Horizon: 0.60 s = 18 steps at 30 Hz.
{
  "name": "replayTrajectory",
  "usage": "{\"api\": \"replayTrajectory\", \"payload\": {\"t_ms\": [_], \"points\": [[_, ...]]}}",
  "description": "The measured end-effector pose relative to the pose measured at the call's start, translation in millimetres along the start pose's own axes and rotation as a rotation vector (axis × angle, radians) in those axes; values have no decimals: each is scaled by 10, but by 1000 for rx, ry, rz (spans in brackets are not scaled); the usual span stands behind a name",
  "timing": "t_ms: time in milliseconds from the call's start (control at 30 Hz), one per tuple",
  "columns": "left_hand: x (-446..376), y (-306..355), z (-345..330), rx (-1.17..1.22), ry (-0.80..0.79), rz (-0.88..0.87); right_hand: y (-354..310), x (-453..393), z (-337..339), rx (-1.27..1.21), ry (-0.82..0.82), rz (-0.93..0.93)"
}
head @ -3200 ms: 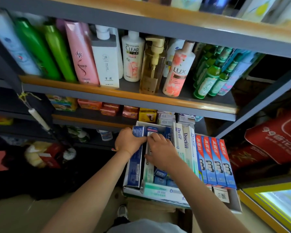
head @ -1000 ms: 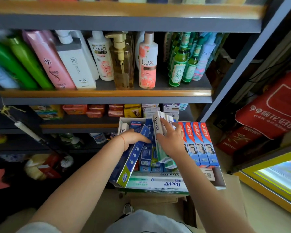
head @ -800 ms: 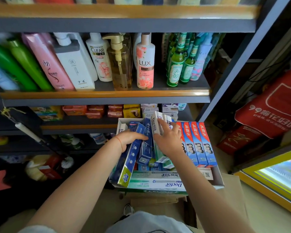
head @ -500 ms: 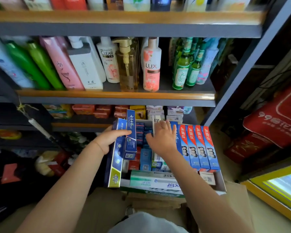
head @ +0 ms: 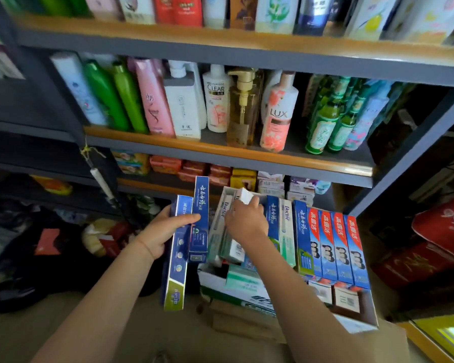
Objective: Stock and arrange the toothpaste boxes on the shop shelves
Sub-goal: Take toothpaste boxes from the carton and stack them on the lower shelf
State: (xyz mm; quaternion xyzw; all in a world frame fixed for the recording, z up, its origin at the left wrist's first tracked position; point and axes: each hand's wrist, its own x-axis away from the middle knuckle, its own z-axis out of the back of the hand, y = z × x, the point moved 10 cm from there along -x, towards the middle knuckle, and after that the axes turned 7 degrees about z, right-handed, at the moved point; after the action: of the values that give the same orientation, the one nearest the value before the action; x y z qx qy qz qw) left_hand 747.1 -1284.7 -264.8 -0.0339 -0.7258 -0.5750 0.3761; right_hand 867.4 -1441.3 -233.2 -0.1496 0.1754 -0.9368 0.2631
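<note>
A white cardboard tray (head: 357, 320) in front of the shelves holds upright toothpaste boxes: white Doctor boxes (head: 287, 229), a blue box (head: 300, 237) and several red-and-blue boxes (head: 336, 247). My left hand (head: 163, 231) grips two blue toothpaste boxes (head: 192, 231) lifted out to the left of the tray, one long with a green end. My right hand (head: 244, 218) reaches into the tray's far left part and grips a white box (head: 245, 196) by its top end.
Grey shelves with orange edges (head: 220, 153) carry shampoo and soap bottles (head: 215, 100). The lower shelf holds small soap boxes (head: 218, 174). Red bags (head: 446, 231) lie at the right, dark bags (head: 24, 244) at the left, a yellow-framed case (head: 446, 336) at the lower right.
My left hand has pulled the two blue boxes up and left, out of the tray. My right hand has shifted left within the tray onto a white box.
</note>
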Motion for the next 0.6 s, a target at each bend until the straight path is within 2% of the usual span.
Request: {"api": "replayTrajectory", "payload": {"t_ms": [33,100,167,200,333,467,533,600], "points": [[36,10,74,19,-19,-23,-113,39,73,-80,70,37],[137,65,241,46,-74,-73,-392,143,144,-402,140,66],[278,148,432,27,-134,-124,-840,280,-56,-798,-5,28],[370,196,545,13,-160,-148,-1097,334,-215,-915,-81,16],[642,342,1406,98,-165,-182,-2065,409,-625,-1216,-60,19],[700,226,2819,441,-26,-8,-3109,533,-1109,-1596,-196,-51],[771,179,3434,603,31,18,-3605,547,-1371,-1671,-271,-80],[850,151,3952,704,65,8,-4128,545,-1616,-1642,-358,-87]]}}
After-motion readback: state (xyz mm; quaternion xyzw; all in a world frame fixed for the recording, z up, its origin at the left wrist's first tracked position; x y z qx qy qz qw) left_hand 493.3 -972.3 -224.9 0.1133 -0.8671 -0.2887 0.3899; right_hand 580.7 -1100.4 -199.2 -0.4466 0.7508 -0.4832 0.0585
